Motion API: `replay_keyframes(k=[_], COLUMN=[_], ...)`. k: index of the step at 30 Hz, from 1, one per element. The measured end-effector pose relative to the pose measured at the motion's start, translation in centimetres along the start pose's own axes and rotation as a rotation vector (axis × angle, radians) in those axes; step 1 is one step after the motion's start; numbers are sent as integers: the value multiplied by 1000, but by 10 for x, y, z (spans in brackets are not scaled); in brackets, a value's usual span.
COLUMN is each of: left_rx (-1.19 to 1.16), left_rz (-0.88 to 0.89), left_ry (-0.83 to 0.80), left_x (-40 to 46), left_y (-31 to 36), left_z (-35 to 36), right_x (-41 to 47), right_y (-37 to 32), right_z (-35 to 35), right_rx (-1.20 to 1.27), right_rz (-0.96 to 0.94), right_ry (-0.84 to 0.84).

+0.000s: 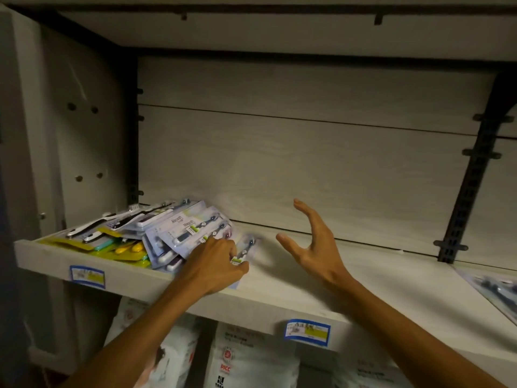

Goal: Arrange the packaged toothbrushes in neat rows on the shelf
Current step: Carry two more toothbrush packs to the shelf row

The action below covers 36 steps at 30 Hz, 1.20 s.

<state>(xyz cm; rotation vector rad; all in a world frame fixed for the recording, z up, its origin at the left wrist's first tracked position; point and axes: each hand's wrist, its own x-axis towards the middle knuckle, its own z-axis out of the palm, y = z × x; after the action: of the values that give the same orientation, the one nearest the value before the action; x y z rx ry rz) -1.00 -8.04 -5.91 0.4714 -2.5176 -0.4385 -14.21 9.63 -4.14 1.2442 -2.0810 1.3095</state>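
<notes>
The left hand point(215, 264) is gripping 1 toothbrush pack point(244, 252) near the front edge of the shelf point(363, 278), fingers curled over its lower end — the pack is lying flat on the board, just right of the heap. The right hand point(310, 242) is hovering above the middle of the shelf, fingers spread and loosely bent, grasping nothing. A loose pile of toothbrush packs point(181, 233) is sitting at the shelf's left end, some tilted against each other, with yellow-backed packs point(112, 246) lying at the left front corner. Another pack point(495, 287) is lying blurred at the shelf's right end. 2 blue price labels point(306, 330) are sticking to the front edge — white bags point(246, 359) are showing on the level below.
</notes>
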Motion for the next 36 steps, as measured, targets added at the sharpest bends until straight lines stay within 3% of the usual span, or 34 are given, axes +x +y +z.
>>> replay_keyframes(k=[5,10,14,21,31,34,36], left_rx=[-118,-276,-324,-332,-338,-402,-325], left_rz=[18,180,303,403,428,378,316], left_ry=[132,360,439,356,223,185,230], left_x=[0,0,6,11,9,7,7], left_y=[2,15,34,59,59,55,41], left_z=[-3,-10,-9,9,16,9,1], right_x=[-1,-2,-3,-1,-1,-1,-1], right_y=[-1,0,-4,-10,-7,-6,-5], right_z=[-1,0,3,0,-2,-4,-5], right_rx=[18,35,93,254,292,249,250], right_rz=[33,101,84,68,66,62,77], right_ry=[-13,-53,-91,-83,-29,21,39])
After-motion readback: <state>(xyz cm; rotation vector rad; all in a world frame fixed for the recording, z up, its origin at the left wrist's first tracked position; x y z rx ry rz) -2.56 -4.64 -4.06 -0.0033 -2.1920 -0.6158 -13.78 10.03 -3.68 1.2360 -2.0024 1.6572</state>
